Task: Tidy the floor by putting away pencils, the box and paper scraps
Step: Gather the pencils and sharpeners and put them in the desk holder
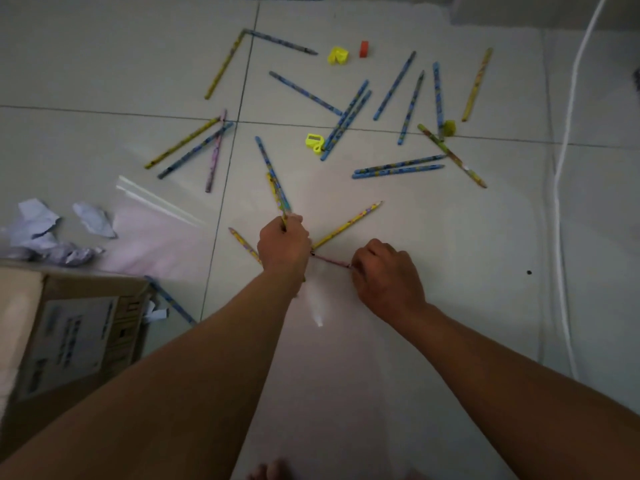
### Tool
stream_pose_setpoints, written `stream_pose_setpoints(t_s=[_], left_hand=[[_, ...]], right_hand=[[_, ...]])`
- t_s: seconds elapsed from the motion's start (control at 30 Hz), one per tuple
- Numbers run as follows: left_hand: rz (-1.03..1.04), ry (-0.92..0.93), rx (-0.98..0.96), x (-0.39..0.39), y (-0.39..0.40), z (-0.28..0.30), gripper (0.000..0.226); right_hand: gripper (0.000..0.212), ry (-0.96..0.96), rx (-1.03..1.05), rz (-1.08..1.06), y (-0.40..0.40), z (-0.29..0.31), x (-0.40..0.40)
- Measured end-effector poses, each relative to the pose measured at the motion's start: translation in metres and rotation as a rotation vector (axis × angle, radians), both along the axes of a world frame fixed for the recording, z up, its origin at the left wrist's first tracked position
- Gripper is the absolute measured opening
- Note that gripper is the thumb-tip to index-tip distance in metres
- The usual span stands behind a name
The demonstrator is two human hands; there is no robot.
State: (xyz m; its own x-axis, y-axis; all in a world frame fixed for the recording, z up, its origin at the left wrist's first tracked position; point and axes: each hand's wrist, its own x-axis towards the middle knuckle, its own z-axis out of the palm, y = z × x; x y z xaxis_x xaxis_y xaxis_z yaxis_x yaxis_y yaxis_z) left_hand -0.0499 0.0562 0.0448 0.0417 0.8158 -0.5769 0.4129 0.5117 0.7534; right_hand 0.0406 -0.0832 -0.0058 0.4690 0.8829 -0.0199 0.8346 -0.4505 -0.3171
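Head view showed left hand (283,244) gripping bunch of blue and yellow patterned pencils (277,192); right hand (387,271) fingers pinched thin pink pencil (330,260) lying on grey tiled floor (450,237). Best lift by end, add to bunch; many pencils scattered beyond, cardboard box (74,336) near left.

Head camera looks steeply down, close above the floor (450,254)

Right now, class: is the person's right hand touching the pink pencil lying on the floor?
Touching. The head view shows the right hand with its fingertips curled onto one end of the pink pencil, no gap between them.
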Motion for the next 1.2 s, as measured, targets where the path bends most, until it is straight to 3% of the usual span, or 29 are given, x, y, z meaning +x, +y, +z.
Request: stream_pose_setpoints(t_s=[0.1, 0.27, 0.47, 0.63, 0.77, 0.9, 1.0, 1.1, 1.2], left_hand=[[-0.002, 0.091, 0.041, -0.014, 0.006, -0.021, 0.035], [0.009, 0.103, -0.022, -0.017, 0.002, -0.019, 0.034], [-0.011, -0.088, -0.133, -0.005, -0.003, 0.017, 0.025], [-0.019, -0.057, -0.17, -0.011, 0.007, 0.015, 0.026], [0.025, 0.018, -0.127, -0.02, 0.014, 0.011, 0.027], [0.091, 0.106, -0.116, -0.031, 0.027, 0.004, 0.03], [0.076, 0.172, -0.1, -0.038, 0.034, 0.007, 0.034], [0.057, 0.194, -0.131, -0.044, 0.031, 0.007, 0.038], [0.055, 0.166, -0.158, -0.052, 0.023, 0.005, 0.017]], right_hand=[[0.007, 0.141, -0.006, -0.069, 0.005, 0.003, -0.004], [0.008, 0.596, 0.133, -0.313, 0.032, 0.021, -0.013], [0.011, 0.804, 0.108, -0.284, 0.061, 0.029, -0.025], [0.011, 0.871, 0.12, -0.213, 0.071, 0.033, -0.028], [0.006, 0.588, 0.121, -0.098, 0.077, 0.024, -0.027], [0.035, 0.097, 0.083, 0.004, 0.08, 0.014, -0.02], [0.032, -0.039, -0.093, 0.032, 0.082, 0.011, -0.014], [0.018, -0.124, -0.094, 0.036, 0.082, 0.006, -0.012], [0.012, -0.201, -0.082, 0.062, 0.082, -0.001, -0.014]])
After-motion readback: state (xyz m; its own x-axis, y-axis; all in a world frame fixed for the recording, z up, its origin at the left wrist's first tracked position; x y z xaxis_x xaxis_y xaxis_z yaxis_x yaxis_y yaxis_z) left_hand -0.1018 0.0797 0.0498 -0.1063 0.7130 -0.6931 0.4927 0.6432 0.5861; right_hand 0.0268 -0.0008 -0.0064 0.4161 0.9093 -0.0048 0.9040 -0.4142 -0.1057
